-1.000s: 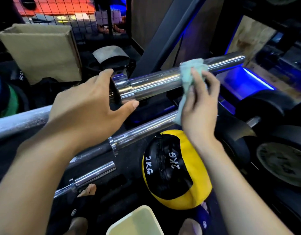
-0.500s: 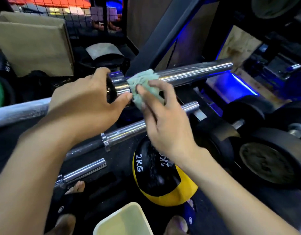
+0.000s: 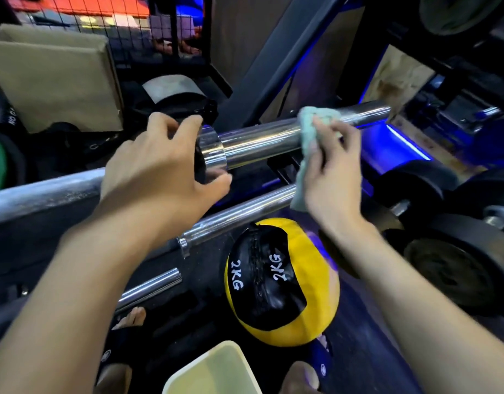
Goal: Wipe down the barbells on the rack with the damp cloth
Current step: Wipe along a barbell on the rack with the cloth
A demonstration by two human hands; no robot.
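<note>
Gym rack (image 3: 273, 66) crowded with bars. Right hand (image 3: 332, 177) pinching cloth (image 3: 310, 132), now sliding back out along top barbell (image 3: 259, 140) sleeve, away from collar. Left hand (image 3: 160, 166) loosening, fingers spread around collar. Sleeve pass nearing finish; lower bars probably waiting.

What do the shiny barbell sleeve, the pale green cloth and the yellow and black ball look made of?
Shiny barbell sleeve: polished, probably chromed steel, mirror-like streaked reflections. Pale green cloth: soft, fuzzy fabric, perhaps microfibre; it bunches and drapes. Yellow and black ball: likely stitched synthetic leather or vinyl, with seams and slight sheen.
</note>
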